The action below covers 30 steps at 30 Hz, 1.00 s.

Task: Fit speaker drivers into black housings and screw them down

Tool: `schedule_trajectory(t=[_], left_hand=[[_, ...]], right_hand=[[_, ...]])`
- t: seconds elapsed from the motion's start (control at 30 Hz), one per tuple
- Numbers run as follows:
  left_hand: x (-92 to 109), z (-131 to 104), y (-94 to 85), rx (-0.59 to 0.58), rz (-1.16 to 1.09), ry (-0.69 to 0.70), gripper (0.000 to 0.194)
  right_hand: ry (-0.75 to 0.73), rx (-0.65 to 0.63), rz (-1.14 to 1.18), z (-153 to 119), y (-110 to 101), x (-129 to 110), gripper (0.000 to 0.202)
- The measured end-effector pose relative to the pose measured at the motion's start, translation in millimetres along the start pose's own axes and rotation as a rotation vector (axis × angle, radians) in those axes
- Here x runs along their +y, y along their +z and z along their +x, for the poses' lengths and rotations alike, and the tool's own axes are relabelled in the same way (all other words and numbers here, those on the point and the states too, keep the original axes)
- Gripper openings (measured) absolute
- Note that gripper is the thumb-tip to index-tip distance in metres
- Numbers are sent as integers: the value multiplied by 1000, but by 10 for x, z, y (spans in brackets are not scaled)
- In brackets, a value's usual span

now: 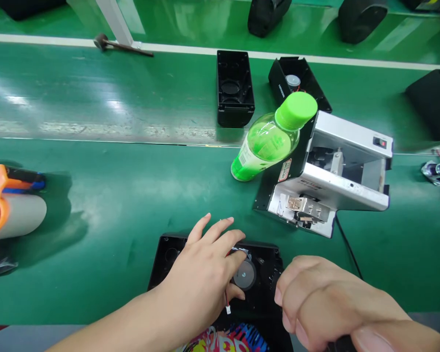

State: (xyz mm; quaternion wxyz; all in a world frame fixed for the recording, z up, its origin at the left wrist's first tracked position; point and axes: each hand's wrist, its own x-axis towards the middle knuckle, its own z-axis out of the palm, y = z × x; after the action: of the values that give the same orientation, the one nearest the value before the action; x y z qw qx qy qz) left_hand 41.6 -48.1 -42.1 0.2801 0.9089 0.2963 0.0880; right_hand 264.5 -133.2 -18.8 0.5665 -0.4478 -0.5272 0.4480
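Two bare hands of mine are at the near edge of the green table (139, 205). My left hand (209, 264) lies over the black housing (161, 261), its thumb and fingers spread about the round speaker (244, 275); whether they grip it I cannot tell. The speaker sits inside the housing, and a small white connector (228, 309) hangs on thin wires by my thumb. My right hand (326, 298) is curled closed at the housing's right end, around something dark and mostly hidden. Beyond are a green-capped bottle (266, 142) and a silver machine (337, 171).
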Motion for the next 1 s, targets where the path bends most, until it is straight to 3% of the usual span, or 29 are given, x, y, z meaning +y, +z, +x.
schedule_trajectory(t=[0.13,0.23,0.33,0.43,0.53,0.8,1.0], left_hand=[[9,14,-26,-49,10,-20,48],[16,21,-38,-96,28,-39,47],[22,33,-38,-118,50,-53,48],[37,46,-40,-124,68,-55,47],[54,50,-47,-130,85,-59,46],[48,12,-25,-99,126,-35,48],[43,-11,0,-69,132,-15,47]], right_hand=[[37,51,-24,172,101,-79,45],[16,45,-25,259,189,-120,44],[-139,65,41,274,271,-113,35],[-271,91,109,268,331,-96,39],[-232,98,134,272,338,-115,26],[7,28,60,285,185,-236,25],[-8,116,34,247,312,-292,25]])
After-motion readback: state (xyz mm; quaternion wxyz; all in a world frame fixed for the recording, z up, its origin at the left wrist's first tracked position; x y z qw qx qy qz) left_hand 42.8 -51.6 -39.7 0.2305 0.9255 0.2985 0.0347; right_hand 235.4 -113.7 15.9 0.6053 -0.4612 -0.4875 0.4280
